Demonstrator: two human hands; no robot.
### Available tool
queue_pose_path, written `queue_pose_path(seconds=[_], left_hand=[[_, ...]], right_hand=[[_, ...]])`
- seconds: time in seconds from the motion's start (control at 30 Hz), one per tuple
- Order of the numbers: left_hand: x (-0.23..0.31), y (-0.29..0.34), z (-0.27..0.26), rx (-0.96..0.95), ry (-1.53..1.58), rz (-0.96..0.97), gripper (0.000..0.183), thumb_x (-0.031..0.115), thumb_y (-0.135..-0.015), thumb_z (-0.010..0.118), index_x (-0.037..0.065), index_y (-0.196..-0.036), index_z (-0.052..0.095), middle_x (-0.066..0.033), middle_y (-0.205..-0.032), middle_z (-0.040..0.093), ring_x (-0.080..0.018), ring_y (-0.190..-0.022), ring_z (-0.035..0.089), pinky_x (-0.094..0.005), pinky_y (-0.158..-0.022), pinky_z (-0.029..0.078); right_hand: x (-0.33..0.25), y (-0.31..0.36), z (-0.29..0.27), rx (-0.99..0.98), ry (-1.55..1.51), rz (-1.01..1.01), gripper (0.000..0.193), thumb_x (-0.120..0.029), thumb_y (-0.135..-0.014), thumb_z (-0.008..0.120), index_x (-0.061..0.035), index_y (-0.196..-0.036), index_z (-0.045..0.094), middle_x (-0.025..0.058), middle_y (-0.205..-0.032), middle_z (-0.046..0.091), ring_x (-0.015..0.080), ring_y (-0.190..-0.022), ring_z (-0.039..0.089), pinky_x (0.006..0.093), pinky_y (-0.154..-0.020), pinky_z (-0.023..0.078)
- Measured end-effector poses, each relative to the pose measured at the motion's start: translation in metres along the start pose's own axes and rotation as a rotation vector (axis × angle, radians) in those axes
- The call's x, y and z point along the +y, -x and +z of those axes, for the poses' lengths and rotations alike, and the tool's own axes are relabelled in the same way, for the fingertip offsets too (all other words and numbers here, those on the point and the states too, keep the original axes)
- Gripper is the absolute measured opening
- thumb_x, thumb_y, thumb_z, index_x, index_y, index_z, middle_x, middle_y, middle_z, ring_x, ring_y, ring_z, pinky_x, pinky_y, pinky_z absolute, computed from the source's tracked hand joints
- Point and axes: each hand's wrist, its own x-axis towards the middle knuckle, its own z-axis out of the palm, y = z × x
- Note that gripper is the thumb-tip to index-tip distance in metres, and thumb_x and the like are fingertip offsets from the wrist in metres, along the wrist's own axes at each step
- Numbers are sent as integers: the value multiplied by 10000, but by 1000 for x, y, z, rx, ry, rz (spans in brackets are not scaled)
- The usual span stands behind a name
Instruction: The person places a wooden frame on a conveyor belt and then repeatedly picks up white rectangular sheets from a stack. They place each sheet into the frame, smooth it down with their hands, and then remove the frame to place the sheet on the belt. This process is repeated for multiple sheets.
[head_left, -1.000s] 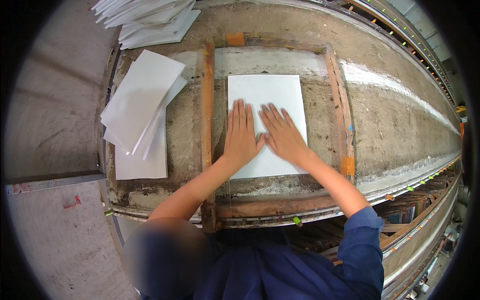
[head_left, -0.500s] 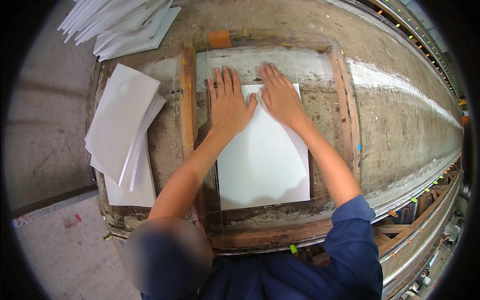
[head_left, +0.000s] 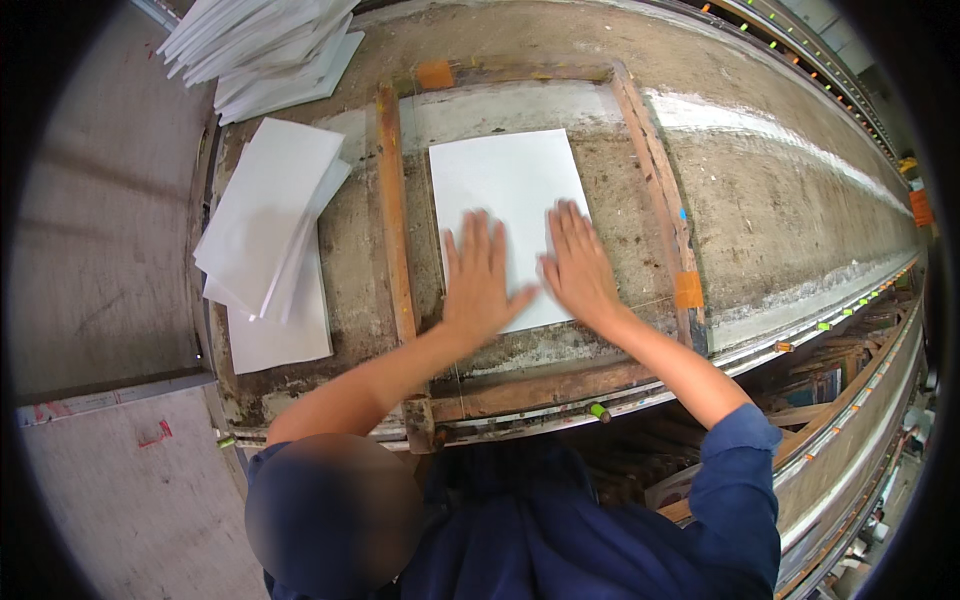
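Observation:
A white rectangular sheet (head_left: 510, 185) lies flat inside a worn wooden frame (head_left: 393, 220) on a long stained workbench (head_left: 780, 200). My left hand (head_left: 478, 285) presses flat on the sheet's near left part, fingers spread. Beside it, my right hand (head_left: 577, 265) lies flat on the near right part, fingers together and pointing away from me. Neither hand grips anything.
Loose white sheets (head_left: 272, 235) lie stacked left of the frame, and a larger fanned pile of sheets (head_left: 262, 45) sits at the far left corner. Orange tape patches (head_left: 688, 290) mark the frame. A metal rail (head_left: 850, 310) runs along the bench's right edge. Concrete floor (head_left: 100, 250) lies to the left.
Both hands slid from the sheet's far end back to its near end, still pressed flat. The view shifted slightly.

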Motion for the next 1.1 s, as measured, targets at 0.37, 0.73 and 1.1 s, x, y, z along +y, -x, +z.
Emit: queue_pose_path(seconds=[0.37, 0.73, 1.1], left_hand=[[7, -17, -2, -79, 32, -4, 1007, 638, -723, 507, -72, -1353, 171, -251, -1429, 99, -377, -1340, 26, -619, -1005, 1], [-59, -85, 9, 75, 32, -194, 973, 529, -755, 557, -156, -1312, 148, -298, -1401, 130, -376, -1330, 91, -465, -1078, 88], [-38, -40, 12, 77, -24, -60, 883, 546, -783, 493, -82, -1335, 206, -300, -1399, 133, -376, -1329, 102, -526, -1063, 50]], right_hand=[[12, -14, -6, -68, -208, -15, 542, -247, -876, 454, 82, -1287, 322, 275, -1329, 326, 365, -1293, 237, 425, -1070, 187], [62, -95, 44, 124, -169, 49, 509, -210, -889, 438, 113, -1269, 333, 275, -1297, 373, 364, -1277, 275, 441, -1068, 194], [24, -46, 15, 54, -71, -4, 551, -289, -889, 437, 101, -1266, 346, 274, -1312, 351, 353, -1283, 266, 421, -1073, 185]])
